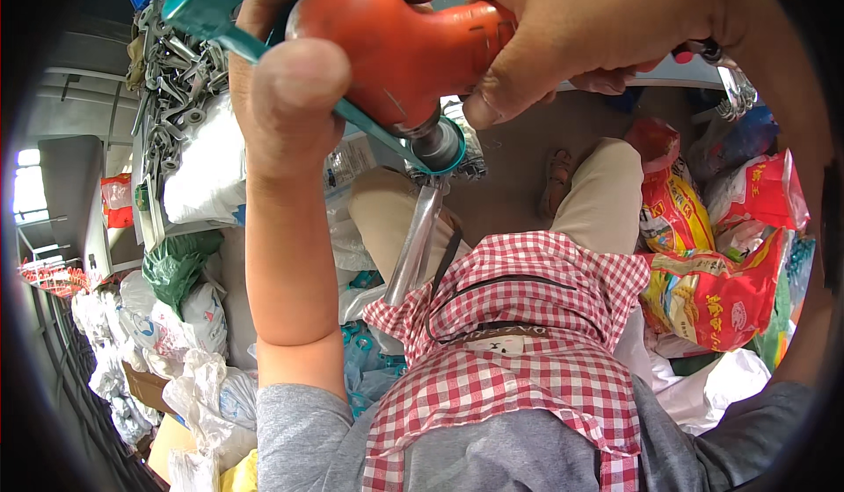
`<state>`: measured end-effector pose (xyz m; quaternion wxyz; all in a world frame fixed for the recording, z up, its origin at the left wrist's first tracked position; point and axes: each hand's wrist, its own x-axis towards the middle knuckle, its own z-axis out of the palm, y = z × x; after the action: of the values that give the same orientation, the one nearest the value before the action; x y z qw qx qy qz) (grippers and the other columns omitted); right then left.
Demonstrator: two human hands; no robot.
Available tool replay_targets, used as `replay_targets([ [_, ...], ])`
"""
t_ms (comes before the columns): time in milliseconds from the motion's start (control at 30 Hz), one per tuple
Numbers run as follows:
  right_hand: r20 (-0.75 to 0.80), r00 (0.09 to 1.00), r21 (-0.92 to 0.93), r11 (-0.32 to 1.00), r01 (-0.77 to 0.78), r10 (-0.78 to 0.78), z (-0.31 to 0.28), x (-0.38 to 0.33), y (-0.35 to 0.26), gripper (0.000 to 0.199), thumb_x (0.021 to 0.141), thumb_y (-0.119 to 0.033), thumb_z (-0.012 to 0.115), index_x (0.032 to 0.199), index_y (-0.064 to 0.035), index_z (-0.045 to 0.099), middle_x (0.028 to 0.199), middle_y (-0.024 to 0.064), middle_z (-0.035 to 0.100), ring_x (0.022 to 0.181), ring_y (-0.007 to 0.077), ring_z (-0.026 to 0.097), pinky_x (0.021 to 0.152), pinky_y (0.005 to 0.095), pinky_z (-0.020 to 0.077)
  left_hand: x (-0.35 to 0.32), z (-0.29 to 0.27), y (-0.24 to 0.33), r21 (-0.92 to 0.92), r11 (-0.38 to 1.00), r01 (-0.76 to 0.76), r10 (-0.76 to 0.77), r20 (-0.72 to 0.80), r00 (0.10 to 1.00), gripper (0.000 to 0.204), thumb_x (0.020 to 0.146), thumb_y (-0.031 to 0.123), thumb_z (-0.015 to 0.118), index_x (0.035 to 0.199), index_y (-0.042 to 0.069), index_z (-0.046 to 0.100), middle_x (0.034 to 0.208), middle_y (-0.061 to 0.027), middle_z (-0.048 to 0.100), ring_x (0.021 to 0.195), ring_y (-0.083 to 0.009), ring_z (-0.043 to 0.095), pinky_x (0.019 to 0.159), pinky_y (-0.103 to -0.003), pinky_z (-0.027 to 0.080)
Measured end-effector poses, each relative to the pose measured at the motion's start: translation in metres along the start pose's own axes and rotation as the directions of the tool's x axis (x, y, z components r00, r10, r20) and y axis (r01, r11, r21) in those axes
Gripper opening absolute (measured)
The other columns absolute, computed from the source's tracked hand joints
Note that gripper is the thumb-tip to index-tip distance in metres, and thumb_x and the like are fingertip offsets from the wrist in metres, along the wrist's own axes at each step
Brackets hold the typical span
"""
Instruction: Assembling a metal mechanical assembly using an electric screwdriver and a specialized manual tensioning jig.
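We are clamping our right hand around the orange driver and our left hand around the teal part, the driver's nose sitting at the part's round end beyond our apron. Red bags are lying to our right, and a green bag and a white bag are resting to our left, their contents hidden.

My right grip hides part of the red tool; the top edge cuts off the teal piece in my left grip.
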<state>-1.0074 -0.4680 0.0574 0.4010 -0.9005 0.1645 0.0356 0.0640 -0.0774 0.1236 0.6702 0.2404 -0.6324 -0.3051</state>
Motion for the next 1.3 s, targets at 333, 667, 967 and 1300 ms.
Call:
replay_targets([
  [333, 0.127, 0.992, -0.067, 0.998, -0.016, 0.025, -0.043, 0.024, 0.034, 0.038, 0.069, -0.004, 0.068, 0.104, 0.0000, 0.055, 0.075, 0.0028, 0.059, 0.055, 0.0076, 0.055, 0.050, 0.0208, 0.0461, -0.040, -0.024, 0.027, 0.256, 0.955, 0.147, -0.064, -0.305, 0.950, 0.084, 0.059, 0.054, 0.067, 0.117, -0.003, 0.042, 0.097, -0.0170, 0.055, 0.090, -0.0266, 0.056, 0.081, -0.037, 0.047],
  [667, 0.083, 0.997, -0.106, 0.994, 0.003, 0.006, 0.085, 0.453, -0.302, 0.038, 0.068, -0.003, 0.067, 0.104, 0.0000, 0.055, 0.075, 0.0031, 0.059, 0.055, 0.0080, 0.055, 0.050, 0.0212, 0.0461, -0.022, -0.015, 0.023, 0.166, 0.977, 0.136, -0.128, -0.062, 0.990, 0.073, 0.070, 0.047, 0.059, 0.120, -0.004, 0.040, 0.106, -0.0181, 0.053, 0.096, -0.0265, 0.053, 0.086, -0.038, 0.042],
  [967, 0.145, 0.989, -0.157, 0.988, 0.015, 0.008, 0.167, 0.742, -0.561, 0.038, 0.068, -0.003, 0.067, 0.104, 0.0001, 0.055, 0.075, 0.0034, 0.059, 0.056, 0.0084, 0.055, 0.051, 0.0215, 0.0461, -0.029, -0.009, 0.030, 0.326, 0.922, 0.210, -0.134, -0.239, 0.962, 0.071, 0.070, 0.044, 0.060, 0.119, -0.004, 0.041, 0.105, -0.0177, 0.053, 0.094, -0.0253, 0.053, 0.085, -0.037, 0.043],
  [1300, 0.160, 0.987, -0.199, 0.980, 0.026, 0.007, 0.181, 0.773, -0.622, 0.039, 0.067, -0.003, 0.066, 0.104, 0.0001, 0.055, 0.074, 0.0036, 0.059, 0.056, 0.0088, 0.055, 0.051, 0.0219, 0.0462, -0.020, 0.008, 0.028, 0.527, 0.831, 0.180, -0.044, -0.260, 0.965, 0.067, 0.074, 0.042, 0.060, 0.118, -0.004, 0.042, 0.095, -0.0155, 0.057, 0.085, -0.0228, 0.056, 0.078, -0.034, 0.047],
])
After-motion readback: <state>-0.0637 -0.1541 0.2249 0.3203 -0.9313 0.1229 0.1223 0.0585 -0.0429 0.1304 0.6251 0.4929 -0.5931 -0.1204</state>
